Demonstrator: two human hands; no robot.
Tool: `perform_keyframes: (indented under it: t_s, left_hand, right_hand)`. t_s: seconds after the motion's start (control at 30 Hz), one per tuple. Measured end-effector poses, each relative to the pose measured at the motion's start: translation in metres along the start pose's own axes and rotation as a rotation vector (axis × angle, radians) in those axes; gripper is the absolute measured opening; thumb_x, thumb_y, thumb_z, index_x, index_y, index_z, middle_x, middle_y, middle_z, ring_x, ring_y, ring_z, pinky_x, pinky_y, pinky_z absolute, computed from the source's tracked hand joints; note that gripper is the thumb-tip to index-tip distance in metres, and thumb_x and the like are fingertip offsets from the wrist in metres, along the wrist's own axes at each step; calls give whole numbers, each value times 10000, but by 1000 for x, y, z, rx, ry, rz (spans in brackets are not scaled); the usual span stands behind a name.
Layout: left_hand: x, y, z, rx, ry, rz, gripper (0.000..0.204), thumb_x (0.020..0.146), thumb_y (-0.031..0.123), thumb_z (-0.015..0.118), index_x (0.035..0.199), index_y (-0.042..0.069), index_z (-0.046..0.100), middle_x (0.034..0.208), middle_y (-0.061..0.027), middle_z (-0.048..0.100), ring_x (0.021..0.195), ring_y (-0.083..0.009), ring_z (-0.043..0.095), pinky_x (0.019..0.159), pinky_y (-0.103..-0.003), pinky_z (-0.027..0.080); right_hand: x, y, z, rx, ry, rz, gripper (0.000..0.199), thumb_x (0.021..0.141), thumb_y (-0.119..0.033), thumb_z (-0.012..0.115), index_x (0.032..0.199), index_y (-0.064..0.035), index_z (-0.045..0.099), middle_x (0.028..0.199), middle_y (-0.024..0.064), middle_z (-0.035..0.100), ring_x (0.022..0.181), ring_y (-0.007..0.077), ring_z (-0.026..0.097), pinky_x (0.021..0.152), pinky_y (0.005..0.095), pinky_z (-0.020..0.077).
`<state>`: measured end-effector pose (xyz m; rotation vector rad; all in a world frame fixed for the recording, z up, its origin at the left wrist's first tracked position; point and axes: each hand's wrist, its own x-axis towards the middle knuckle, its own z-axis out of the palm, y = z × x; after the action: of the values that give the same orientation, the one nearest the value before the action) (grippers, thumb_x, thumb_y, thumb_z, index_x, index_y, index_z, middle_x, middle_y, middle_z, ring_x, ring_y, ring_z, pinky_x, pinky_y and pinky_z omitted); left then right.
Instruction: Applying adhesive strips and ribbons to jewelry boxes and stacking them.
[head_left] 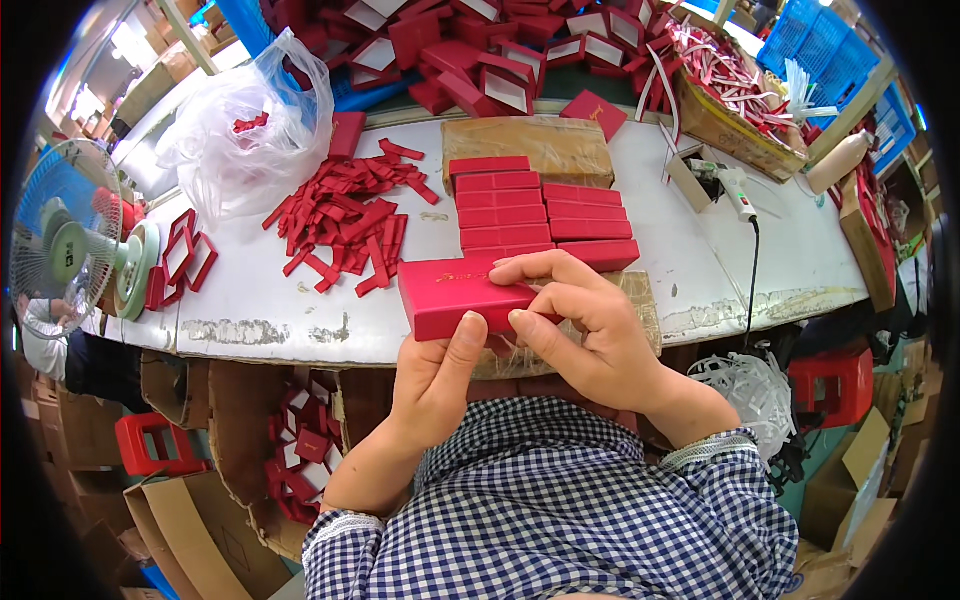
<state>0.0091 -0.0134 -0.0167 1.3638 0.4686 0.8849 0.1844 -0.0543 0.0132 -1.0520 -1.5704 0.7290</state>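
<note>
A closed red gift box [455, 293] is held over the near edge of the white table [260, 300]. My left hand [432, 378] grips it from below, thumb pressed on its front side. My right hand [580, 322] wraps over its right end, fingers across the top and thumb on the front. Just behind the box, two columns of flat red boxes [530, 212] lie stacked side by side. A loose heap of red paper strips [350, 218] lies to the left of them.
A brown cardboard packet [527, 145] lies behind the stacks. A glue gun [728, 185] with a black cord rests at right. A clear plastic bag [245, 125] and a desk fan [70, 245] stand at left. Open red boxes [480, 50] pile up at the back. Cartons sit under the table.
</note>
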Motion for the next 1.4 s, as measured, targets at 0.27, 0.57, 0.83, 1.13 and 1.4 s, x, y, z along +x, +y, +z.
perform_keyframes:
  t_s: [0.27,0.57,0.83,1.13,1.4]
  left_hand:
    - [-2,2,11,103,78,124,224,977,131,465,1090,-16,591,1008,-83,622,895,-129,580,773,-265,460]
    - [3,-6,5,667,358,615,198,828,-66,594,1025,-53,611,934,-112,652,826,-206,643,734,-290,488]
    - [-5,8,-25,234,272,342,163,943,28,475,1000,-56,602,871,-130,663,767,-166,638,688,-279,513]
    - [-11,6,-22,-119,206,240,247,966,147,458,1005,-44,609,836,-142,668,717,-186,637,638,-306,515]
    - [-19,-8,-20,-594,106,89,324,957,258,455,1137,-2,526,810,-78,611,562,-106,471,509,-226,388]
  right_hand:
    - [-2,-5,1,-98,52,-61,135,836,-51,618,743,32,569,1079,145,578,900,228,609,755,315,499]
    - [-1,-19,-8,-570,59,-77,189,782,-111,697,873,28,606,1015,189,618,799,325,641,687,365,523]
    - [-8,-21,-65,-283,-142,207,111,800,-67,687,782,35,647,665,71,611,596,153,565,547,262,438]
    - [0,-1,-78,-116,-266,283,212,885,-172,625,765,-1,663,633,46,594,565,110,533,523,264,418]
    - [13,19,-61,54,-414,290,282,932,-242,568,799,-11,660,671,25,619,611,81,589,548,233,448]
